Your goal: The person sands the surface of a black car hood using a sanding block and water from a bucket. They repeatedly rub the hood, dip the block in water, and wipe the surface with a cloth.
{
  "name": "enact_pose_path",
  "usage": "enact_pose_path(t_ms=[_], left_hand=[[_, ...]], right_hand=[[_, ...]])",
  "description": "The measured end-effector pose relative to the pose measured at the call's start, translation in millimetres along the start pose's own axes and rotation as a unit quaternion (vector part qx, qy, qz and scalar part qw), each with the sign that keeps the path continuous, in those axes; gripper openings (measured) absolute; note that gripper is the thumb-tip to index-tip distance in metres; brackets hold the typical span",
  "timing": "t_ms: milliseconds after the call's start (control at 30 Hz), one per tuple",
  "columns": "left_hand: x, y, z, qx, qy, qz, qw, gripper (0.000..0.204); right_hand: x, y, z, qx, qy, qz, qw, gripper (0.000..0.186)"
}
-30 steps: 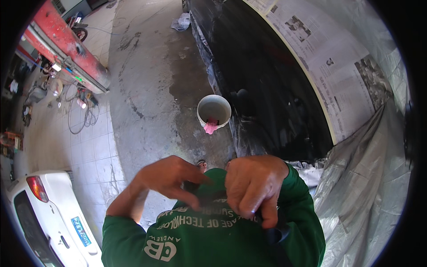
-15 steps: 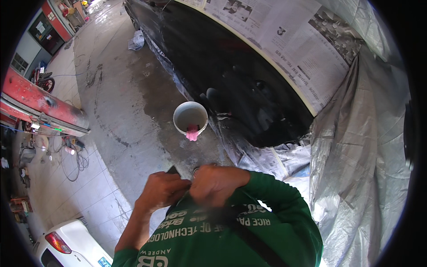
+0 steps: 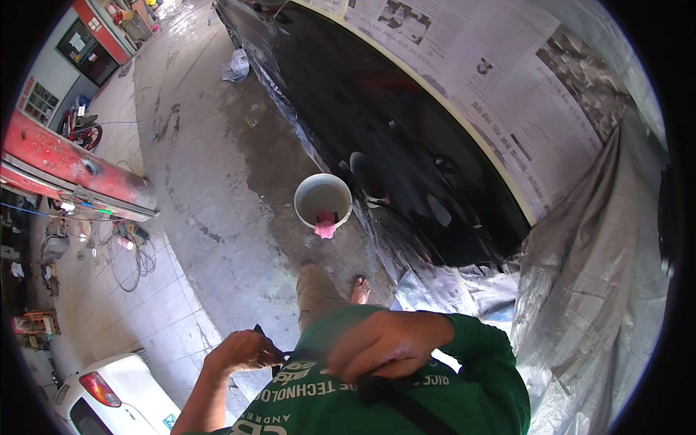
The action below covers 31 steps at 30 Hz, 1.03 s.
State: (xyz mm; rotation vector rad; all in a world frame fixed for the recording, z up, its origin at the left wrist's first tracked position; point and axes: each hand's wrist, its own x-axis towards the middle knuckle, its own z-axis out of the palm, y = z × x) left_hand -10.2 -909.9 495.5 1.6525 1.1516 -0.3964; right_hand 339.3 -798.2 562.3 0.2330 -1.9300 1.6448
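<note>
In front of my chest, my left hand (image 3: pixel 245 351) is closed around a dark, narrow strap-like piece (image 3: pixel 277 368), whose ends stick out past the fingers. A thin dark stretch of it runs toward my right hand (image 3: pixel 390 345). The right fingers are bent and pressed together against my green shirt (image 3: pixel 471 380), slightly blurred, and what they pinch is hidden. Just below them a black strap (image 3: pixel 409 406) crosses the shirt diagonally. Beyond my feet stands a pale bucket (image 3: pixel 300 201) holding greyish liquid, with a pink cloth (image 3: pixel 325 226) hung over its near rim.
A glossy black car panel (image 3: pixel 406 152), edged with masking tape and newspaper (image 3: pixel 500 94), spans the right. Silver sheeting (image 3: pixel 580 290) drapes beside it. At left are a red post (image 3: pixel 80 170), coiled cable (image 3: pixel 141 261) and a white car (image 3: pixel 119 395). My bare foot (image 3: pixel 360 290) rests on concrete.
My hands have moved apart, the left one toward the left and the right one toward the right. The view has shifted, so my leg and foot now show below the bucket.
</note>
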Motion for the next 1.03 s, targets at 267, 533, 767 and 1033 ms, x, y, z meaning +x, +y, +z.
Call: enact_pose_path(t_ms=[267, 533, 767, 1033], left_hand=[[62, -91, -122, -0.160, -0.204, 0.001, 0.966, 0.059], [270, -307, -158, -0.019, -0.159, 0.010, 0.987, 0.066], [530, -321, -195, -0.140, -0.062, 0.032, 0.988, 0.043], [766, -384, -91, -0.146, 0.248, 0.006, 0.958, 0.031]], right_hand=[[16, 32, -80, 0.029, 0.047, 0.112, 0.992, 0.044], [-6, 77, -145, -0.569, 0.375, 0.280, 0.676, 0.024], [-118, 26, -176, -0.733, 0.416, 0.455, 0.289, 0.024], [-160, 27, -179, -0.886, 0.235, 0.370, 0.149, 0.041]])
